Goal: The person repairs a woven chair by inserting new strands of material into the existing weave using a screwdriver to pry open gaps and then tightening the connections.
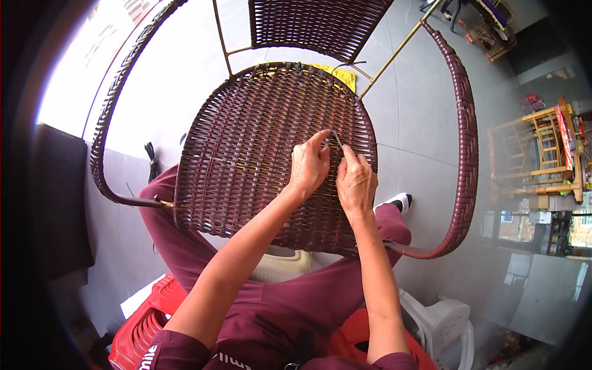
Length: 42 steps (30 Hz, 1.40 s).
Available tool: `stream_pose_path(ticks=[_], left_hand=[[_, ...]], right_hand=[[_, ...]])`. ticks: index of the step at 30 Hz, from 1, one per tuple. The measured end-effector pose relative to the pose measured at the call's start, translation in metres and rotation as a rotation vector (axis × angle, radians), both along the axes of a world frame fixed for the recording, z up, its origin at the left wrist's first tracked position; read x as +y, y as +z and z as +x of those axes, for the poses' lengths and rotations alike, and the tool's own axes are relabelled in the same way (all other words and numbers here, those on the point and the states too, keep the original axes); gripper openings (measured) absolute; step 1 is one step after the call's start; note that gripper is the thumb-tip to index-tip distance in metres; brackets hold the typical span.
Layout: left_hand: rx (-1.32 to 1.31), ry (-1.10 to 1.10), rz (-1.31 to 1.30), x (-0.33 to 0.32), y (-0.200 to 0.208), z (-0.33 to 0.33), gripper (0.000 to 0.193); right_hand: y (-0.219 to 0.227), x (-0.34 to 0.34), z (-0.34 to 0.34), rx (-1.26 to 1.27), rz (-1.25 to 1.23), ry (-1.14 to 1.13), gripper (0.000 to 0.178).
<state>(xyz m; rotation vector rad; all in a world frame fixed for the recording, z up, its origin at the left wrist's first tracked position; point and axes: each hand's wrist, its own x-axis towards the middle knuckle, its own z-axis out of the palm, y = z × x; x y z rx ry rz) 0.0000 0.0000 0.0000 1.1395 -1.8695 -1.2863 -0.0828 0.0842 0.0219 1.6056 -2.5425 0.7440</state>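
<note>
A chair with a woven dark brown-maroon seat is in front of me, its near edge above my lap. Over the right part of the seat, my right hand is closed on a thin, grey, flat piece that looks like a narrow blade or strip. My left hand is beside it, fingers curled, with its fingertips at the upper end of that piece. Whatever the left fingers pinch is hidden. Both hands are close to the weave.
The chair's woven backrest stands at the far side, with looped armrests to either side. Red plastic stools and a white plastic stool are near me. A yellow cloth lies beyond the seat; wooden frames stand at right.
</note>
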Motion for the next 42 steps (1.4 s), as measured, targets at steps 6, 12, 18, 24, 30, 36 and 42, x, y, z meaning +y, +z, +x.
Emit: stream_pose_path(ticks=[6, 12, 18, 24, 30, 36, 42], left_hand=[[-0.009, -0.013, -0.033, 0.003, 0.011, 0.001, 0.036], [-0.111, -0.008, -0.153, 0.004, 0.012, -0.002, 0.035], [0.07, -0.001, 0.035, 0.0, 0.007, -0.002, 0.035], [0.103, 0.016, 0.045, -0.002, 0.001, -0.005, 0.03], [0.088, 0.042, 0.009, -0.005, -0.002, -0.009, 0.029], [-0.032, 0.078, 0.1, -0.012, 0.009, -0.016, 0.029], [0.141, 0.038, 0.343, 0.003, 0.03, 0.006, 0.036]], right_hand=[[-0.009, 0.003, 0.002, -0.014, -0.155, -0.02, 0.03], [-0.015, 0.003, 0.002, -0.001, -0.232, -0.032, 0.029], [-0.014, 0.003, 0.003, -0.006, -0.259, -0.027, 0.029], [-0.014, 0.003, 0.003, -0.015, -0.243, -0.038, 0.029], [-0.012, 0.003, 0.005, 0.0, -0.254, -0.032, 0.028], [-0.007, 0.003, 0.008, -0.046, -0.25, -0.067, 0.025], [0.01, 0.014, 0.008, -0.159, -0.045, -0.134, 0.031]])
